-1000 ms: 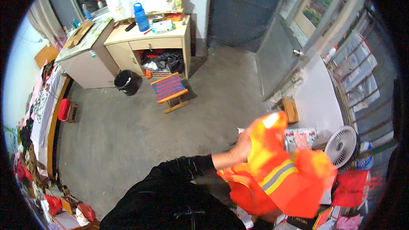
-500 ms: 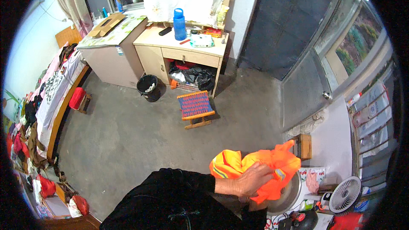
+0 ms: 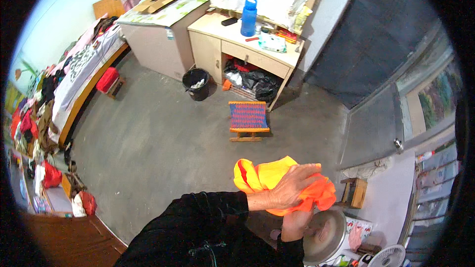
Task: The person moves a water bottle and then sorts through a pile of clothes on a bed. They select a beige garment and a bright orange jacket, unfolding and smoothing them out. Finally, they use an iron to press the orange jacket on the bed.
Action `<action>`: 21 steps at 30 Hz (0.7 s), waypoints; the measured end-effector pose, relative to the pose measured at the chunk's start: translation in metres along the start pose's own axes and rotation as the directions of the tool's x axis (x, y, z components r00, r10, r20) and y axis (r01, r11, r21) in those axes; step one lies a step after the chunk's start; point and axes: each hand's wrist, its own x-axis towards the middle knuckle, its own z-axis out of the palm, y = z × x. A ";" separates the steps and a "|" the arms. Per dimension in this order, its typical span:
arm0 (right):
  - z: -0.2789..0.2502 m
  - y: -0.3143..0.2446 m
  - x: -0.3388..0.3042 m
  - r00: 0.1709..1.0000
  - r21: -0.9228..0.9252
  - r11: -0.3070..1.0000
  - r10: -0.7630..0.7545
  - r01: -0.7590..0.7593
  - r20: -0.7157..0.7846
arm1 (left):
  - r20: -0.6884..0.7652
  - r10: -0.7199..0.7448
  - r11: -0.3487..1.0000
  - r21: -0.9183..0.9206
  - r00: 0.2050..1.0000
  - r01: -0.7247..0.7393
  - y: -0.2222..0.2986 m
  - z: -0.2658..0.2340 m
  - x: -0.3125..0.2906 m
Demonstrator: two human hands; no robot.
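A bright orange and yellow high-visibility garment (image 3: 269,173) is bunched up in front of me, at the lower right. My left hand (image 3: 293,186) lies across its top with the fingers wrapped over the cloth. From below, my right hand (image 3: 298,219) grips the bundle's underside; its fingers are partly hidden by the fabric. Just right of my right wrist is a round metal basin (image 3: 341,227) holding cloudy water. Something pale and pinkish shows in it, too unclear to name.
A small woven stool (image 3: 248,116) stands on the floor ahead, with a black bin (image 3: 196,85) and a desk (image 3: 237,39) behind it. A wooden stool (image 3: 357,193) stands at the right wall, a white fan (image 3: 388,257) at bottom right. A bed (image 3: 79,84) lines the left.
The garment has been gathered into a tighter bundle and shifted left, off the basin, so more of the basin shows. Both hands moved with it. The view has also turned.
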 end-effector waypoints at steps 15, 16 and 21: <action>0.027 -0.008 0.058 0.951 -0.132 0.972 0.220 -0.194 0.217 | 0.154 0.166 0.947 0.250 0.974 -0.201 0.033 0.008 -0.031; 0.031 0.000 0.055 0.933 -0.141 0.962 0.264 -0.235 0.244 | 0.126 0.033 0.946 0.315 0.991 -0.072 0.024 -0.005 -0.022; 0.074 0.054 0.051 0.826 -0.204 0.901 0.433 -0.383 0.361 | -0.249 -0.035 0.848 0.505 0.968 0.161 -0.002 -0.097 -0.024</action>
